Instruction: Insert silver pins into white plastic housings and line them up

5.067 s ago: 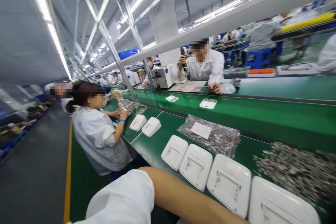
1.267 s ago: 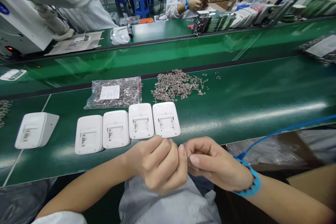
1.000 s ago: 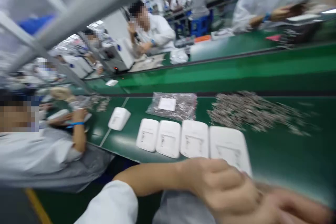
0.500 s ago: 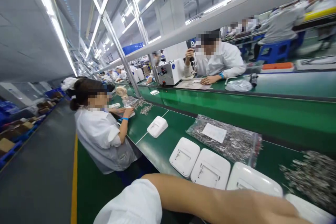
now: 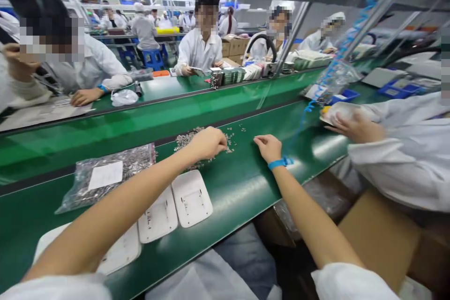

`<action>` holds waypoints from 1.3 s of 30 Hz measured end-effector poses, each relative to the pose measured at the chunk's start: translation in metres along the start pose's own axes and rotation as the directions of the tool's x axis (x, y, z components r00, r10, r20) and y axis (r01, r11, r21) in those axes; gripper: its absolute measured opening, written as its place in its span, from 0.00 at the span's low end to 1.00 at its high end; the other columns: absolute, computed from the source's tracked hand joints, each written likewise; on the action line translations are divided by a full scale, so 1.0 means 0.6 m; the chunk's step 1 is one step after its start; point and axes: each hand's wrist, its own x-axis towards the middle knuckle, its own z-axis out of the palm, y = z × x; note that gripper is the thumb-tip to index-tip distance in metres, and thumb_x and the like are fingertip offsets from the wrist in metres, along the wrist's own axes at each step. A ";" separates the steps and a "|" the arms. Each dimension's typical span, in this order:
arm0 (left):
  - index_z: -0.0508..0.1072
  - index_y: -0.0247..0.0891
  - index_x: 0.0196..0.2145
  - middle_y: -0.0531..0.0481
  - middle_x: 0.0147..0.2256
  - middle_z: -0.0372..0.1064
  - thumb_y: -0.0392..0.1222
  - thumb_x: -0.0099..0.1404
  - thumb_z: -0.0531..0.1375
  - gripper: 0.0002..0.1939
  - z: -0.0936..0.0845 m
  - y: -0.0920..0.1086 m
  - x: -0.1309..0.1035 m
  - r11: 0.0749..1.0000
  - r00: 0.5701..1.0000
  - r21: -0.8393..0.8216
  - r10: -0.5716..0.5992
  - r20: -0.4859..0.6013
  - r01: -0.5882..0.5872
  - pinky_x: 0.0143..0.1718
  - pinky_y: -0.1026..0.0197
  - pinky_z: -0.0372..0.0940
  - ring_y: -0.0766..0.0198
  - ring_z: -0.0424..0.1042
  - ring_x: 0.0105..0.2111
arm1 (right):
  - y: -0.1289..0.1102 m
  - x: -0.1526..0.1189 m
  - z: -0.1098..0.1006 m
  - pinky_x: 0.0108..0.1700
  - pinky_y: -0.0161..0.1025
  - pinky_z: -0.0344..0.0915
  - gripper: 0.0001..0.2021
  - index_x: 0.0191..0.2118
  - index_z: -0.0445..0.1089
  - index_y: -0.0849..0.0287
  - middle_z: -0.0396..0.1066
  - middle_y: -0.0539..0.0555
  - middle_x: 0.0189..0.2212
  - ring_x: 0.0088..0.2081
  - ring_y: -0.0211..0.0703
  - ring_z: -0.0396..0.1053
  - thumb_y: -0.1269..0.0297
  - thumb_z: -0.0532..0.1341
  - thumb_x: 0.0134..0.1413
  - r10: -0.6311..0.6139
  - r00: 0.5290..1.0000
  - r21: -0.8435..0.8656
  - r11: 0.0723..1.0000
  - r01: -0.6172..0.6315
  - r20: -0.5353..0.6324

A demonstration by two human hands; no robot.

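My left hand (image 5: 210, 143) is at the right side of a pile of small metal parts (image 5: 185, 140) on the green bench. Its fingers are pinched together; whatever is between them, if anything, is too small to make out. To the right of the pile, my right hand (image 5: 269, 148) hovers low over the bench, thumb and fingertips pressed together. A blue wrist strap (image 5: 276, 164) circles that wrist. White plastic housings (image 5: 201, 211) lie in a row in front of me, partly covered by my left forearm. Behind them rests a clear bag of metal parts (image 5: 135, 157) with a white label.
On the right, a co-worker's hands (image 5: 365, 126) hold a white piece. A coiled blue hose (image 5: 328, 75) hangs near a metal post. Across the raised green divider (image 5: 228, 103), other people work at a second bench. Cardboard boxes (image 5: 379, 234) stand below the bench at right.
My view has swung to the right. Both my hands and the co-worker on the right now show; before, only my left arm was seen, and the co-worker on the left has left the view.
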 end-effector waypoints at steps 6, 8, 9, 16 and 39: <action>0.82 0.34 0.42 0.40 0.43 0.78 0.35 0.64 0.60 0.12 0.115 0.021 0.187 0.996 0.995 0.024 -0.083 0.051 0.082 0.50 0.61 0.66 0.59 0.75 0.44 | 0.014 0.000 0.013 0.44 0.40 0.68 0.14 0.39 0.79 0.66 0.80 0.63 0.36 0.36 0.48 0.75 0.59 0.63 0.55 0.023 0.999 0.140 0.990 -0.026 0.023; 0.82 0.34 0.42 0.39 0.44 0.78 0.34 0.65 0.58 0.13 0.140 0.014 0.212 0.993 0.992 0.033 -0.115 0.056 0.113 0.50 0.59 0.67 0.57 0.75 0.46 | 0.022 0.004 0.013 0.42 0.41 0.70 0.15 0.37 0.77 0.65 0.79 0.62 0.33 0.34 0.48 0.76 0.56 0.65 0.53 0.041 0.999 0.191 0.981 -0.044 0.017; 0.81 0.34 0.42 0.39 0.45 0.77 0.34 0.65 0.58 0.13 0.148 0.009 0.219 0.991 0.990 0.043 -0.128 0.062 0.125 0.50 0.58 0.67 0.56 0.75 0.47 | 0.025 0.006 0.015 0.42 0.41 0.71 0.14 0.35 0.77 0.63 0.79 0.61 0.32 0.33 0.48 0.76 0.55 0.65 0.52 0.054 0.998 0.212 0.976 -0.056 0.015; 0.77 0.38 0.52 0.42 0.48 0.75 0.39 0.67 0.58 0.18 0.137 -0.040 0.199 0.992 0.994 0.122 -0.050 0.092 0.038 0.53 0.59 0.66 0.54 0.73 0.50 | 0.043 0.021 0.029 0.49 0.48 0.73 0.15 0.43 0.78 0.59 0.80 0.58 0.42 0.38 0.50 0.78 0.62 0.65 0.47 0.043 0.999 0.286 0.957 -0.050 0.032; 0.65 0.39 0.30 0.45 0.31 0.65 0.48 0.62 0.63 0.13 0.200 0.124 -0.330 0.552 0.501 0.166 -0.538 -0.678 0.817 0.34 0.55 0.62 0.55 0.65 0.34 | 0.013 -0.058 -0.005 0.34 0.44 0.65 0.04 0.30 0.75 0.54 0.72 0.55 0.21 0.25 0.46 0.70 0.62 0.64 0.46 -0.025 1.000 -0.089 0.996 0.026 0.009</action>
